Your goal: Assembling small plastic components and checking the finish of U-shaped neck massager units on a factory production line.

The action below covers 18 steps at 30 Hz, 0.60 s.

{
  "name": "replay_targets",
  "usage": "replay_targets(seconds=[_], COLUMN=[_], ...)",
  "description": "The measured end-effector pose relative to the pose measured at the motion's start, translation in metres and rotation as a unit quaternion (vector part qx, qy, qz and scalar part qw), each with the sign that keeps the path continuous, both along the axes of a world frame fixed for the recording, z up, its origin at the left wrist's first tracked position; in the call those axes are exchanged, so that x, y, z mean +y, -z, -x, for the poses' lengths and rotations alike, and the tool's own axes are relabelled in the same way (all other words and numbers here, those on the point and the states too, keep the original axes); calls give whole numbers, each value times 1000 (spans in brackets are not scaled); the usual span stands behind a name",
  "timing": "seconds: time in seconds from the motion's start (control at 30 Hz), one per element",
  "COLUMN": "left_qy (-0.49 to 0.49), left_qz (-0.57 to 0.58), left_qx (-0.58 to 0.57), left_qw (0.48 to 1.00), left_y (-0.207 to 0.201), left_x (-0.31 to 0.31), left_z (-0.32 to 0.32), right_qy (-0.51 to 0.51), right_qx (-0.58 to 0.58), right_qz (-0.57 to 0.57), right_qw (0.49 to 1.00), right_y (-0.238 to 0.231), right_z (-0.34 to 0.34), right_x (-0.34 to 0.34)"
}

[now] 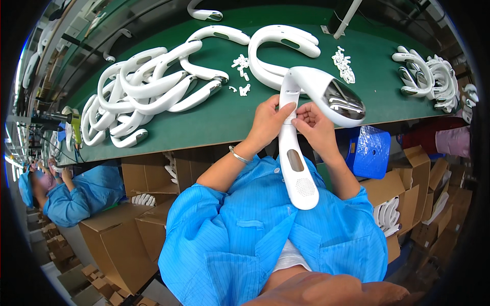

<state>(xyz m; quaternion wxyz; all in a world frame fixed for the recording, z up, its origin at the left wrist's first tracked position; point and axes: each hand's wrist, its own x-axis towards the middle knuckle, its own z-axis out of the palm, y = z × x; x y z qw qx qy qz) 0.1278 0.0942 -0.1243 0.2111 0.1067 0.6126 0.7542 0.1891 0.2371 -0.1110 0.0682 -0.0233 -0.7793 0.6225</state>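
Note:
My left hand [269,121] is closed around a white U-shaped neckband device [293,136], thumb lying across its band. One end, with a glossy dark panel, points right over the table edge. The other end, with an oval window and a patch of small holes, hangs down before my chest. My right hand [316,127] is closed at the band's right side, thumb and forefinger pinched against it. Whatever sits between those fingertips is hidden. Small white plastic pieces [343,65] lie in a pile on the green table [214,120], with more small white pieces [241,63] farther left.
Several white neckbands [138,84] are heaped at the left, and others [434,76] at the far right. A metal post [347,18] stands at the back. Cardboard boxes [115,245] flank me below the table, beside a blue plastic stool [371,152]. Another person [81,194] sits at the left.

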Motion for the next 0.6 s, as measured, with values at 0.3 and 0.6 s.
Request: replay_targets(seconds=[0.3, 0.6], left_qy=[138, 112], left_qz=[16, -36], left_qx=[106, 197], left_qw=[985, 973], left_y=[-7, 10], left_x=[-27, -18], left_z=[-21, -16], right_qy=[-8, 18], right_qx=[-47, -70], right_qz=[43, 321], right_qw=[998, 944], right_y=[-3, 96], right_z=[-30, -42], right_x=[-4, 13])
